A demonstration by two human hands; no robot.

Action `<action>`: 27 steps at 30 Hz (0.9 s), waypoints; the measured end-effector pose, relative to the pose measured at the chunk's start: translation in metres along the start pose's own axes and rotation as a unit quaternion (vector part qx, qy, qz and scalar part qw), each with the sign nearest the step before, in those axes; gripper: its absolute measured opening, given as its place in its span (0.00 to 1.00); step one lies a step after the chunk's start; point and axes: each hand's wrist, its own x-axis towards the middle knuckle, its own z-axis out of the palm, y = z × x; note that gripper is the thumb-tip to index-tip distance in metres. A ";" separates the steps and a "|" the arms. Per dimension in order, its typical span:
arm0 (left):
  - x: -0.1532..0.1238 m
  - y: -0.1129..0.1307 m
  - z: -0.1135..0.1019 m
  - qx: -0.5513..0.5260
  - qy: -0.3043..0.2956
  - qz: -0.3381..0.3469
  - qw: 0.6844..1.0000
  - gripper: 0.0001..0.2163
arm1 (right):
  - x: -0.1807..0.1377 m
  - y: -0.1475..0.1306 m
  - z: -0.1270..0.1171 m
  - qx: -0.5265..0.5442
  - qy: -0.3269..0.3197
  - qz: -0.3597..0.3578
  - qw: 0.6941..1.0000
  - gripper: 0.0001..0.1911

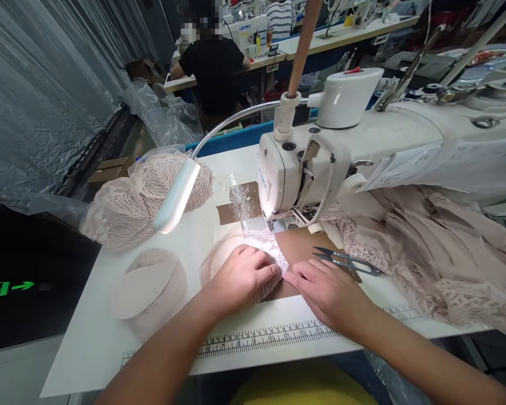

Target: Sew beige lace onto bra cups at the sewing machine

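A pale pink lace cup piece (261, 241) lies under the needle area of the white sewing machine (274, 174), lit brightly. My left hand (244, 275) rests on it with curled fingers, thumb and forefinger pressed at its edge. Just to the right, my right hand (326, 287) has its fingers bent together, and its forefinger tip meets the lace edge close to my left thumb. Dark thread snips (349, 261) lie beside the right hand, over a brown patch (303, 244) on the machine bed. My palms hide part of the lace.
Stacked lace cups (147, 197) and round fabric pieces (147, 289) sit on the left. A lamp (177, 197) on a bendable neck hangs above. Beige lace garments (438, 247) heap at right. A printed ruler (274, 340) runs along the front. Beyond, a person (213, 67) sits at another machine.
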 end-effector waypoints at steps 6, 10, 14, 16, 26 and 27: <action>0.003 0.004 0.003 0.076 -0.032 0.005 0.997 0.14 | 0.000 0.001 0.001 0.005 0.017 -0.006 1.000 0.18; 0.005 0.006 0.002 0.080 -0.048 -0.010 0.996 0.15 | 0.000 0.000 0.000 0.011 0.023 -0.007 1.000 0.18; 0.006 0.009 0.003 0.086 -0.051 -0.019 0.995 0.14 | 0.000 0.003 -0.001 0.022 0.005 0.002 1.000 0.18; 0.007 0.009 0.003 0.088 -0.049 -0.019 0.995 0.14 | -0.001 0.006 -0.001 0.036 0.006 -0.001 0.999 0.18; 0.006 0.008 -0.001 0.053 -0.032 -0.025 0.998 0.14 | 0.004 0.010 0.007 -0.017 0.032 0.023 0.999 0.20; 0.006 0.008 -0.001 0.053 -0.035 -0.026 0.998 0.14 | 0.005 0.009 0.006 -0.020 0.032 0.017 0.999 0.20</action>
